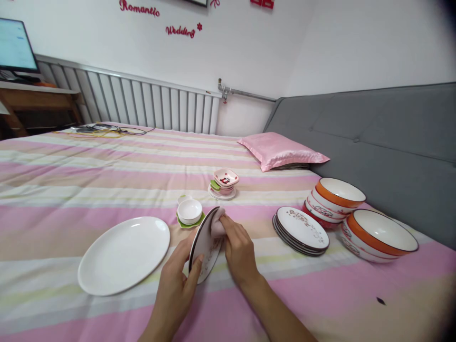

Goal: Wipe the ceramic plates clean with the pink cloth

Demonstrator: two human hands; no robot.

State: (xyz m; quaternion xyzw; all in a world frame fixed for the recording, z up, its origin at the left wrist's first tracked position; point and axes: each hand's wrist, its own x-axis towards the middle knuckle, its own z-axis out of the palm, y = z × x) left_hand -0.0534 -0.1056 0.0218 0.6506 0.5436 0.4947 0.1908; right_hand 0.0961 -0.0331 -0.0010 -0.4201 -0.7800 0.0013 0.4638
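Observation:
My left hand (180, 273) grips a dark-rimmed plate (210, 254) with a brown printed pattern, tilted up on edge above the bed. In my right hand (237, 244) is a pale pink cloth (218, 223), pressed against the plate's upper part near the rim. To the right lies a stack of similar plates (302, 228). A white oval plate (124, 256) rests flat on the left. Just beyond my hands sits a small white bowl (190, 211) on a green leaf-shaped dish (194, 224).
Farther back stand stacked small pink dishes (226, 178). Orange-rimmed bowls (322, 204) are stacked at the right, beside another large bowl (377, 237). A pink pillow (281, 148) leans near the grey headboard (384, 128). Cables (110, 129) lie at the bed's far left.

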